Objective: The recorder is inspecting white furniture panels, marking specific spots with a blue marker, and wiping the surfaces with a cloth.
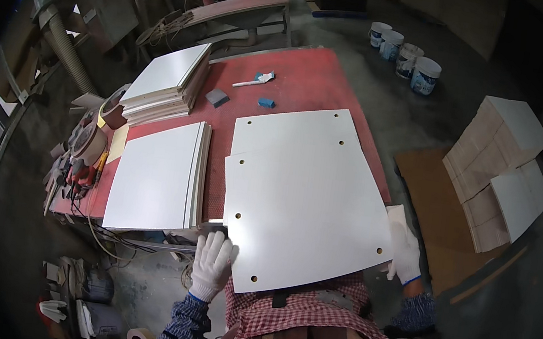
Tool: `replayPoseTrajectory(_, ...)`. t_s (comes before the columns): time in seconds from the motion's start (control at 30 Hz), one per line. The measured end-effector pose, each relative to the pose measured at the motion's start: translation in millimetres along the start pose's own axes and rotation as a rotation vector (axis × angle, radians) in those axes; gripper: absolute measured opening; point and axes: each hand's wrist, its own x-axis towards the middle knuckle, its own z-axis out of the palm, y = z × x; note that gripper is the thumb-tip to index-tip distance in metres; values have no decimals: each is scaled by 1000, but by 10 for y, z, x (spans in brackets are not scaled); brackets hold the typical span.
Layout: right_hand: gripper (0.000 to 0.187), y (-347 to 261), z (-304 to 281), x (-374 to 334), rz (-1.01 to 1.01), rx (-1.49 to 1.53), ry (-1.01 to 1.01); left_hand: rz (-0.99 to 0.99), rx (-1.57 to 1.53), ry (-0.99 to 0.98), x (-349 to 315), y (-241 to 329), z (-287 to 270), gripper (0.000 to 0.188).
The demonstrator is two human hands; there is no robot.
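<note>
A large white panel (pixel 307 208) with several small round holes lies on the red-topped table, its near edge reaching my checked apron (pixel 308 316). Behind its far part, another white panel (pixel 293 128) shows, seemingly lying beneath it. My left hand (pixel 211 265), in a white knit glove, is beside the panel's near left edge with fingers stretched out and nothing in it; whether it touches the edge, I cannot tell. At the right edge, my gloved right hand (pixel 408 254) is closed around a pale block (pixel 397 217) held against the panel's side. Its fingertips are partly hidden.
Two stacks of white panels (pixel 155 179) (pixel 168 75) stand on the table's left. A grey block (pixel 216 98), a blue piece (pixel 266 102) and a white-handled tool (pixel 251 84) lie beyond. Tape rolls and cables crowd the left edge. Wrapped stacks (pixel 487 176) stand right; buckets (pixel 425 76) behind.
</note>
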Motion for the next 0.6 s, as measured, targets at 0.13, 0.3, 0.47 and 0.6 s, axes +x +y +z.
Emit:
replayPoseTrajectory(0.13, 53, -62, -34, -61, 33, 331, -6, 238, -94, -278, 365, -350, 129, 49)
replayPoseTrajectory(0.3, 55, -226, -232, -50, 14, 585, 17, 203, -389, -214, 619, -475, -155, 47)
replayPoseTrajectory(0.47, 52, -631, -369, 335, -310, 884, 227, 146, -724, -1, 1111, -817, -291, 45)
replayPoseTrajectory(0.6, 55, -751, 25, 1290, -345, 331, 335, -421, -1009, 32, 1526, -1063, -237, 49)
